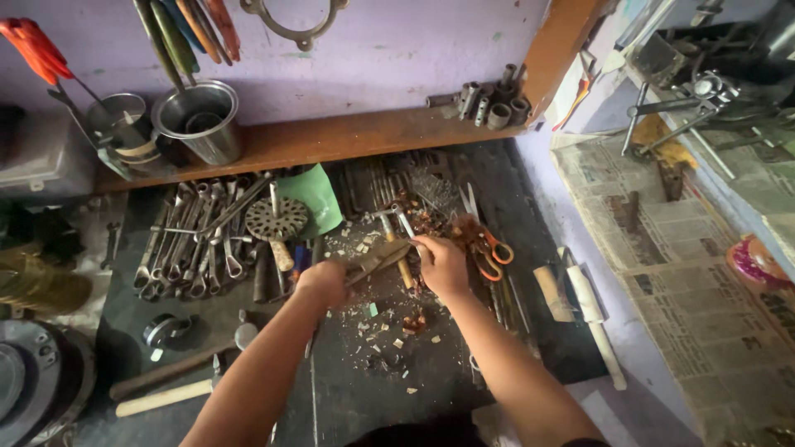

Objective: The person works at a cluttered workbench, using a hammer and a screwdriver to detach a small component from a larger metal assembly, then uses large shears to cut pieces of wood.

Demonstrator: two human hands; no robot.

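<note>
Tabletop (464, 381), dark and littered with chips; entries as I read them from the head view.

1. Left hand (323, 283): fingers clamped around the near end of a flat metal tool (377, 258), mid-tabletop.
2. Right hand (441, 265): fingers pinched together on the tool's far end, just right of the left hand. The tool lies tilted between both hands, low over the tabletop; I cannot tell whether it touches.
3. Spanners (186, 248): a heap to the left, with a perforated disc (277, 218) on its right edge.
4. Scissors (489, 248), orange-handled: just right of the right hand.
5. Hammer (178, 368): near left, beside a pale wooden handle (166, 397).
6. Steel cup (199, 116): on the far shelf (331, 136), screwdrivers standing in it.
7. Newspaper (679, 273): spread to the right.

Handling note, my judgement: keep both grips firm and close to the tool's ends, wrists level, and work it above the clear patch so the scissors and loose chips are not knocked.
</note>
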